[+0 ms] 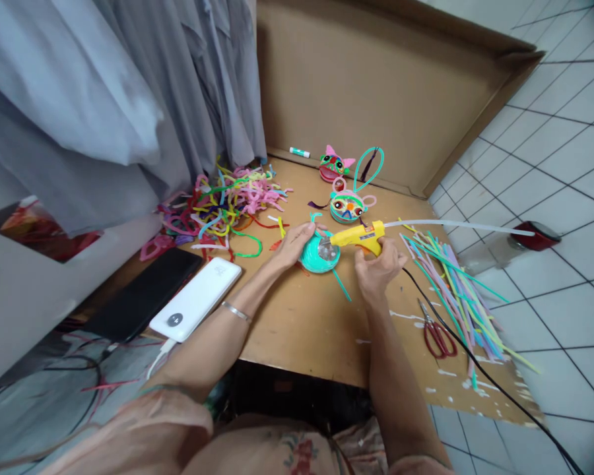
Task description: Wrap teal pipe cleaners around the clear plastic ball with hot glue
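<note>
My left hand grips the left side of a round teal craft piece with a clear, shiny middle. A yellow glue gun is in my right hand, its nozzle pointing left at the clear middle; whether it touches cannot be made out. A long translucent glue stick sticks out of the gun's back. One teal stem extends from below the round piece. Just behind stands a teal and pink animal face, and farther back a red and green one with pink ears.
A tangle of coloured stems lies at the left, near a white power bank and a black one. Straight stems and red-handled scissors are at the right. A black cord crosses there. Cardboard stands behind.
</note>
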Available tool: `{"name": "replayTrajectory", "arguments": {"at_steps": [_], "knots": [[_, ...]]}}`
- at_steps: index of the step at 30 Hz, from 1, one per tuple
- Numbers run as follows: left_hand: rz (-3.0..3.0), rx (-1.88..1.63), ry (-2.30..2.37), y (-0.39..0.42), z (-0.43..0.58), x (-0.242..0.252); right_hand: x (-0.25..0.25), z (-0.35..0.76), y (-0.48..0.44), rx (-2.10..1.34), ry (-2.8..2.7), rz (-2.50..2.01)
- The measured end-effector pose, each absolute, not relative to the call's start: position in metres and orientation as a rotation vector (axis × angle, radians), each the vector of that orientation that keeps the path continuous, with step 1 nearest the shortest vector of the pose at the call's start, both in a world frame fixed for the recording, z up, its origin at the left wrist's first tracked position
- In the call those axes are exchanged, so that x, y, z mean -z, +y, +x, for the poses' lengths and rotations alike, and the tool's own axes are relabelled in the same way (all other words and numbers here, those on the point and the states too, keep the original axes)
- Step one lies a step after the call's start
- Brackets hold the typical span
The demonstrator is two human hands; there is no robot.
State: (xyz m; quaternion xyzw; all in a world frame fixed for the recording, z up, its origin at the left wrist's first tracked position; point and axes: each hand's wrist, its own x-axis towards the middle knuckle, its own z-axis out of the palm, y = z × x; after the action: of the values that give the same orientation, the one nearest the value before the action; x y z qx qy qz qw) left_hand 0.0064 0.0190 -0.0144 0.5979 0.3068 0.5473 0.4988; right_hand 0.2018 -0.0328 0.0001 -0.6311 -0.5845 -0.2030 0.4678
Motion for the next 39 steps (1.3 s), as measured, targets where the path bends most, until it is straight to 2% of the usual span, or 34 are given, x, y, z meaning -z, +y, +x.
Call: {"name": "replayTrajectory", "arguments": {"at_steps": [25, 39], "knots": [[1.422, -1.303, 0.699, 0.0166, 0.007, 0.011, -0.0023, 0.2021, -0.0332, 0.574, -1.505, -1.479], [1.43, -1.279, 0.706, 0.0145, 0.0062, 0.0089, -0.0031, 0.2032, -0.0328, 0.485, -1.486, -1.504]]}}
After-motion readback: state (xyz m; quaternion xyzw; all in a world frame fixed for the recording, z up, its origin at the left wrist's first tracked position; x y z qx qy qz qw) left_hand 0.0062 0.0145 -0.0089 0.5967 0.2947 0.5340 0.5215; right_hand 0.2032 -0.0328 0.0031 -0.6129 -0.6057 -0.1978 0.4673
